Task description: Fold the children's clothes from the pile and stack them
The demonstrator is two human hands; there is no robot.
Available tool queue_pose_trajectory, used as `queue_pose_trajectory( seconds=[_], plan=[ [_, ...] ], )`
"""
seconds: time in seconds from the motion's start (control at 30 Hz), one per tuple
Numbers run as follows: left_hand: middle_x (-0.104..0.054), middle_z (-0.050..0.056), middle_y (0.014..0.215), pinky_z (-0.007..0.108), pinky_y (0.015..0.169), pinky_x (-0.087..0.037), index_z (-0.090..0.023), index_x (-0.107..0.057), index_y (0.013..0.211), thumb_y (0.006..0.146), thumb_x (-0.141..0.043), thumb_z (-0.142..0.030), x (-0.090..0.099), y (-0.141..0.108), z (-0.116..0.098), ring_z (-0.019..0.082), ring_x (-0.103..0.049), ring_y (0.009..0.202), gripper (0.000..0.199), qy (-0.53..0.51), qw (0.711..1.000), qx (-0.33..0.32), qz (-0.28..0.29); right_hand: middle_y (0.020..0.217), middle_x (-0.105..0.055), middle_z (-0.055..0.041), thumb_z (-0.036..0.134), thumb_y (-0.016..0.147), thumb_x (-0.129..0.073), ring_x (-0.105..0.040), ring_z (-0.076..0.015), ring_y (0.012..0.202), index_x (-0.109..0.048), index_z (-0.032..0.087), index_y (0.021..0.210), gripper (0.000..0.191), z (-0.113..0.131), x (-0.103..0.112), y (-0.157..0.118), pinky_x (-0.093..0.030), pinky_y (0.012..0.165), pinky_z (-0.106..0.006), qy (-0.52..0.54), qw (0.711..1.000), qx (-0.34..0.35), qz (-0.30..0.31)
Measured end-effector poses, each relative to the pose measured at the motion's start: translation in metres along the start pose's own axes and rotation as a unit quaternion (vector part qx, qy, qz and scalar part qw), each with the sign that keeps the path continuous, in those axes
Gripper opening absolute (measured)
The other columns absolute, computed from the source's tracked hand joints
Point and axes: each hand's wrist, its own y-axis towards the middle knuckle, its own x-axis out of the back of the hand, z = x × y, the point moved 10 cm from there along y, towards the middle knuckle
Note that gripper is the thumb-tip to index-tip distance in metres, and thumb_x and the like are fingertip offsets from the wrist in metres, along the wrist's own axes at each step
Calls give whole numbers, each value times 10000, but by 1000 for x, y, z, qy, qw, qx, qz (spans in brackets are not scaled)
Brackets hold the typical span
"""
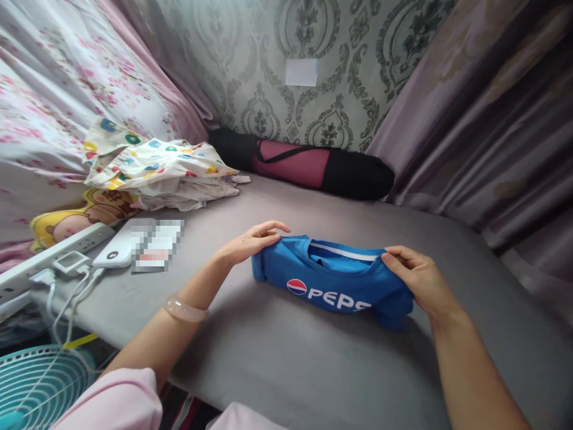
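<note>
On my feed, the left hand (253, 243) grips the blue shirt (333, 276) at one shoulder, thumb and fingers closed on the cloth, while the right hand (423, 279) pinches it beside the other end of the collar. The shirt is stretched between them above the grey sheet (313, 364), logo towards me (whether its lower edge touches down, I can't tell). Beyond it, I see a bag (290, 164) along the wall (250, 54); clothes (156, 167) lie heaped at left, near a power bank (119, 248).
</note>
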Motion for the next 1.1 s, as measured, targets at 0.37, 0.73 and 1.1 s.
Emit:
queue_pose_trajectory(
  seconds=[0.37, 0.73, 1.1],
  plan=[
    [-666, 57, 1086, 274, 828, -451, -211, -650, 1171, 745, -722, -460, -29, 15, -9, 202, -596, 987, 499, 170, 976, -68, 117, 739, -699, -13, 494, 684, -765, -643, -161, 643, -707, 243, 799, 282, 26, -9, -16, -529, 575, -247, -99, 992, 70, 40],
    [-656, 60, 909, 269, 776, -459, -164, -718, 886, 829, -630, -443, -36, 26, -25, 172, -609, 845, 298, 197, 967, -145, 74, 747, -686, -18, 523, 728, -714, -623, -158, 650, -677, 217, 810, 319, 37, -18, -15, -510, 598, -262, -98, 991, 62, 60],
    [-617, 7, 742, 217, 558, -410, -167, -651, 916, 762, -679, -503, -6, 37, -92, 122, -548, 649, 371, 115, 978, -156, -72, 888, -706, -35, 493, 785, -649, -653, -180, 800, -670, 198, 947, 337, 69, -11, -2, -528, 734, -317, -37, 994, 70, 81]
  ],
)
